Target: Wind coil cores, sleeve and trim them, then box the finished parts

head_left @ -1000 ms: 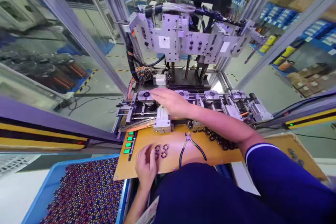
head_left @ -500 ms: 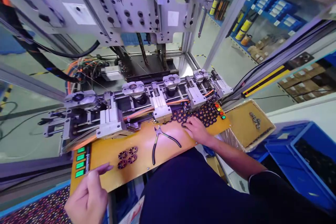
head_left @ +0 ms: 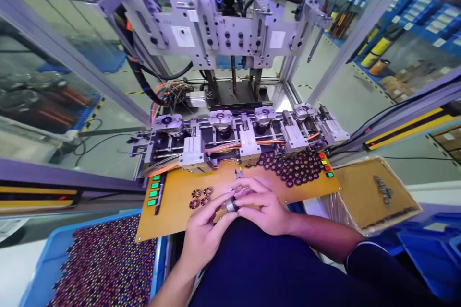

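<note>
- While a small metal ring (head_left: 230,205) is showing above the near edge of a yellow board (head_left: 173,211), the left hand (head_left: 207,228) and the right hand (head_left: 264,208) are gripping it from either side.
- Four dark rings (head_left: 192,204) are lying just beside the left hand.
- Pliers (head_left: 238,173) are poking out beyond the right hand.
- More rings (head_left: 296,168) are crowding the board's right end.
- A machine (head_left: 249,151) is standing behind.

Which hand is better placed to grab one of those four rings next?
Probably the left hand: it is nearest the four rings, while the right hand is farther across. Both are holding a small metal part, though.
</note>
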The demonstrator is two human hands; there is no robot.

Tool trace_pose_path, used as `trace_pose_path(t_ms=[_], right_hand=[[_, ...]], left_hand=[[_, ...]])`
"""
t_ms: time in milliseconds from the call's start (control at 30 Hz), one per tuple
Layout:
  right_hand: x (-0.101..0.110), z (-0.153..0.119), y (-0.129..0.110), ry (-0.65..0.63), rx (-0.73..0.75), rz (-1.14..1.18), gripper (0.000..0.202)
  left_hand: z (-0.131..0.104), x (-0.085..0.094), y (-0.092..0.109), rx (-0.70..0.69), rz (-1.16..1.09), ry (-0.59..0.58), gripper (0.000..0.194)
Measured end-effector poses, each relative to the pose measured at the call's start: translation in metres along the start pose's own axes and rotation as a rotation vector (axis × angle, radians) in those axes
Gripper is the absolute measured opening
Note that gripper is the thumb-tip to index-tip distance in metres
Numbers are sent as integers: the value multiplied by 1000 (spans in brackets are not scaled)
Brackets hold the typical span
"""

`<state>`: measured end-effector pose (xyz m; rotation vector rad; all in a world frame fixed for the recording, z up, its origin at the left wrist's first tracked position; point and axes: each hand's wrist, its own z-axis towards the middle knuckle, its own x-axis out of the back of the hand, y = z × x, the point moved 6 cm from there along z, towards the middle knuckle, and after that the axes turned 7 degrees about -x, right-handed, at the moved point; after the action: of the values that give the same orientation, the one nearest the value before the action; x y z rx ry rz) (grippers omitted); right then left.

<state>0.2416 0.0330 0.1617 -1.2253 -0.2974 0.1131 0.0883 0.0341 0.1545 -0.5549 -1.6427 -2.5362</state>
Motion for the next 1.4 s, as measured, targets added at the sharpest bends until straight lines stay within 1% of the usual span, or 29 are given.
trace_pose_path(t_ms=[67, 133, 233, 300, 333, 400, 467, 500, 567, 600, 667, 733, 800, 933, 1033, 1267, 1400], right_hand=[[-7, 6, 2, -68, -87, 143, 15], [-15, 10, 8, -126, -162, 218, 17], [-24, 16, 13, -206, -220, 229, 16], [-24, 27, 11, -267, -210, 175, 15], [-21, 36, 8, -292, -178, 119, 15], [-7, 63, -1, -304, -42, -95, 16], [12, 102, -7, -262, 115, -359, 16], [22, 124, -6, -234, 160, -453, 15], [42, 169, 3, -178, 177, -560, 14], [48, 189, 9, -169, 172, -597, 13], [53, 220, 25, -190, 169, -672, 13], [51, 239, 40, -239, 171, -734, 12], [46, 247, 52, -280, 172, -784, 13], [42, 246, 65, -335, 177, -853, 15], [42, 244, 69, -357, 171, -892, 17], [37, 246, 76, -342, 127, -1004, 20], [32, 247, 76, -347, 120, -1061, 21]], left_hand=[[-4, 9, 4, -59, 62, 79, 31], [-6, 16, 7, -120, 111, 131, 31], [-10, 22, 9, -190, 157, 158, 30], [-16, 25, 1, -198, 189, 169, 33], [-20, 27, -6, -178, 205, 185, 35], [-31, 34, -32, -68, 250, 265, 37], [-45, 43, -66, 99, 310, 389, 38], [-52, 47, -82, 156, 340, 446, 38], [-61, 54, -110, 232, 387, 527, 41], [-64, 55, -121, 252, 399, 550, 43], [-67, 57, -139, 290, 403, 576, 45], [-69, 57, -151, 315, 388, 584, 46], [-71, 55, -157, 331, 373, 584, 46], [-74, 53, -162, 349, 371, 576, 44], [-75, 51, -164, 351, 388, 555, 42], [-74, 50, -165, 346, 430, 527, 45], [-74, 50, -166, 351, 441, 523, 45]])
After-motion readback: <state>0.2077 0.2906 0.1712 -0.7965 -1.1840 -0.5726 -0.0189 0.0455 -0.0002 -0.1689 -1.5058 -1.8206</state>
